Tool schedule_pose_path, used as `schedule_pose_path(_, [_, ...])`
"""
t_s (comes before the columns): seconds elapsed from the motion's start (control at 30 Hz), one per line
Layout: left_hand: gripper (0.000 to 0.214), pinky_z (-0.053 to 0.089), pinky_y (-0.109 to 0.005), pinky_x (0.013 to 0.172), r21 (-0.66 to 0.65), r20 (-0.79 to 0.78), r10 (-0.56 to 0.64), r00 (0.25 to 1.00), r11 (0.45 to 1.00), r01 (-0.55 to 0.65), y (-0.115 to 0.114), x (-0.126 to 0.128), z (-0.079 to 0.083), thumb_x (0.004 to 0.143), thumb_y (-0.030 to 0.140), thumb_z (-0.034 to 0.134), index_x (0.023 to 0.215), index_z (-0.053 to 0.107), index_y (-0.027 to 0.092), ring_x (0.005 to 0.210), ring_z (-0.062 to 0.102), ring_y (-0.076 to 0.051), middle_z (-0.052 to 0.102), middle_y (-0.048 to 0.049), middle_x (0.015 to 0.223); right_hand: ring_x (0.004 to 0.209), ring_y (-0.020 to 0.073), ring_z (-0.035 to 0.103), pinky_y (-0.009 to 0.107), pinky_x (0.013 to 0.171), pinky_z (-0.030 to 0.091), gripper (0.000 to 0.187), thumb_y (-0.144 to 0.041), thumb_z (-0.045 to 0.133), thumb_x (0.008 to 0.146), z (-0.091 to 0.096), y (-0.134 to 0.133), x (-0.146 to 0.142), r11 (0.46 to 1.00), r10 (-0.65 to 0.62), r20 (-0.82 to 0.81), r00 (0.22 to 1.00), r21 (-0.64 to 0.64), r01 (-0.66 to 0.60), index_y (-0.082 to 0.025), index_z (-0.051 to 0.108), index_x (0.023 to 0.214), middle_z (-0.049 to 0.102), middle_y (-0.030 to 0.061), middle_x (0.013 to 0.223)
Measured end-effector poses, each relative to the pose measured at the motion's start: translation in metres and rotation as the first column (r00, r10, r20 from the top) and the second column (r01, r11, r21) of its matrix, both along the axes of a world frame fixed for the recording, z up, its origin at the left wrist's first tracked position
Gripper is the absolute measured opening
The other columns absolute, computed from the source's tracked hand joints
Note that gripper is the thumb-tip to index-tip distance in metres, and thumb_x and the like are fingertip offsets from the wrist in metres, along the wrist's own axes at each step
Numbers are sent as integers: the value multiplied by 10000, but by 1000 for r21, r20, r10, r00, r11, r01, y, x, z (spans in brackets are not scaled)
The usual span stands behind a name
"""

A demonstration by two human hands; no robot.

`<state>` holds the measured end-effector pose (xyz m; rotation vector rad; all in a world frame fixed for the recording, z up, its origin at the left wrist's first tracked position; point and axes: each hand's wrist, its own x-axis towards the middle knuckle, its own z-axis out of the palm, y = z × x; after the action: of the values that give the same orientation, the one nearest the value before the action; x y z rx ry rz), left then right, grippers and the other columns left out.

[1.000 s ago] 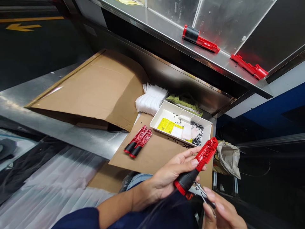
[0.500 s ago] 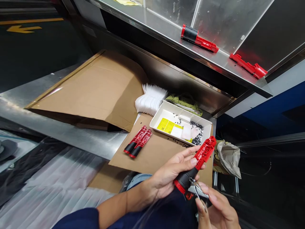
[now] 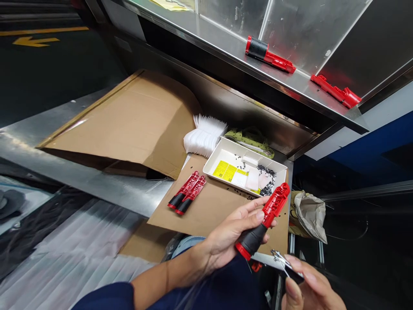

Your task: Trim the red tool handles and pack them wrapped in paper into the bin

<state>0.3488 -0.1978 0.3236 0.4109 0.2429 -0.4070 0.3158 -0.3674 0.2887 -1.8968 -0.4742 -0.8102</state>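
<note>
My left hand [image 3: 234, 232] grips a moulded part [image 3: 265, 217] with a black rubber-like grip and a red plastic ribbed body. My right hand [image 3: 311, 286] sits low at the right and holds small metal nippers [image 3: 284, 261], whose tips are apart from the part. Two similar red and black parts [image 3: 186, 193] lie side by side on a cardboard sheet [image 3: 213, 215]. A white plastic tray [image 3: 222, 157] holds yellow labels and small dark pieces [image 3: 267, 181], and some of these pieces lie scattered on the cardboard.
Two more red parts [image 3: 269, 54] [image 3: 336, 90] lie on a steel shelf [image 3: 300, 84] above. A stack of white sheets [image 3: 204, 137] stands behind the tray. A crumpled paper bag [image 3: 309, 216] lies to the right. Folded cardboard [image 3: 129, 125] covers the steel ledge to the left.
My right hand has moved right and away, taking the nippers off the black end of the part. The part in my left hand has shifted slightly up and left.
</note>
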Motion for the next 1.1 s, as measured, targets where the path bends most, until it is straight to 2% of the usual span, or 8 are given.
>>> schedule_pose_path(0.13, [488,528,-202,706,1,6,26,1000,1000,-26,2,2,0,803,257,815,1261,672,170,772,639,-116,699,-82,1003,776,156,667,239,625,569,348,-154,564,956,12,0,10,973,17,10,1000,-229,-14,-275,635,1275,637,59,939])
schedule_pose_path(0.23, [493,531,-208,695,26,-15,37,999,999,-36,3,4,-1,843,250,773,1310,634,177,708,631,-109,713,-75,952,793,147,652,210,599,530,522,-71,448,953,18,-1,24,783,150,46,988,-616,-90,-369,619,1346,605,64,961])
schedule_pose_path(0.33, [495,535,-201,690,60,-56,56,997,997,-52,5,4,-1,881,214,723,1355,594,160,710,645,-110,722,-87,972,790,159,651,218,602,531,609,-64,391,944,17,-10,34,649,187,46,981,-756,-88,-367,522,1455,604,74,951])
schedule_pose_path(0.47, [467,557,-222,712,91,-99,66,993,994,-57,6,4,1,930,174,640,1388,559,136,809,682,-138,712,-127,1123,809,161,640,207,605,507,608,-84,412,962,16,-22,35,720,-27,72,997,-691,70,-306,430,1527,603,85,967])
schedule_pose_path(0.67, [480,561,-208,714,68,-105,37,994,997,-30,4,7,4,965,168,571,1437,492,131,732,697,-129,738,-104,965,837,156,660,237,685,540,657,-45,402,944,24,-9,34,658,184,41,982,-747,-92,-409,462,1488,616,65,986])
schedule_pose_path(0.77, [410,581,-222,744,64,-146,98,984,994,-89,5,12,6,984,129,496,1391,527,97,872,727,-165,740,-126,1039,821,153,673,228,681,540,548,-115,417,977,21,-19,39,742,100,26,995,-668,-57,-329,505,1475,636,71,978])
schedule_pose_path(0.9, [394,579,-217,624,-28,-260,134,956,989,-146,11,20,5,1045,217,354,1327,567,41,794,736,-168,749,-144,999,682,172,692,243,595,532,532,-339,508,997,-17,-30,48,863,-131,-237,963,-505,-7,-179,432,1499,700,49,886])
schedule_pose_path(1.1, [527,581,-242,699,-130,-285,165,944,969,-209,16,26,-13,1072,389,291,1246,629,23,733,712,-147,733,-101,809,900,301,739,334,717,538,386,-139,564,889,-108,16,71,607,-316,-678,664,-682,-408,-113,625,1269,758,152,998])
